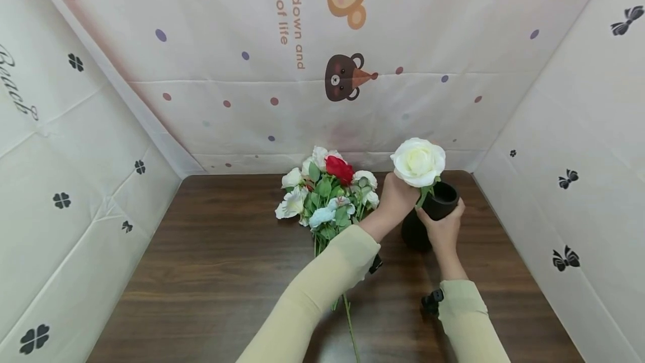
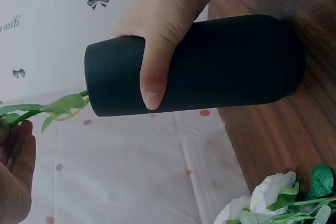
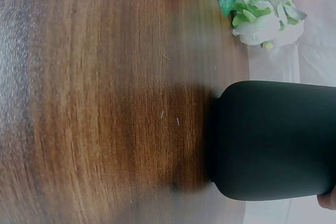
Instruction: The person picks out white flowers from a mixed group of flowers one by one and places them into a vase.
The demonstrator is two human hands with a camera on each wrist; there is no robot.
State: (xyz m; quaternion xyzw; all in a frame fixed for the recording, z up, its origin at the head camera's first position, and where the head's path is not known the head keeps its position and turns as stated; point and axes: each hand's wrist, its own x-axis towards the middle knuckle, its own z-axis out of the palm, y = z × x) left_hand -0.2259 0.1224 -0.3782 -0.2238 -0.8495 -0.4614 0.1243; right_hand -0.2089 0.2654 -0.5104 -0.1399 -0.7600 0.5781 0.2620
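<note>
A white rose (image 1: 418, 161) stands above the mouth of a black vase (image 1: 415, 231). My left hand (image 1: 395, 200) pinches the rose's green stem just below the bloom. In the left wrist view the leafy stem (image 2: 68, 104) runs from the left hand (image 2: 18, 174) into the vase's mouth. My right hand (image 1: 444, 231) grips the vase near its rim, the thumb lying across the side in the left wrist view. The base of the vase (image 3: 278, 140) meets the tabletop in the right wrist view, with one fingertip (image 3: 328, 200) of the right hand at the edge.
Left of the vase lies a bunch of artificial flowers (image 1: 327, 189) in white, red and pale blue. A long green stem (image 1: 350, 324) reaches toward the front of the brown wooden table (image 1: 201, 273). Printed cloth walls (image 1: 227, 128) enclose the back and sides.
</note>
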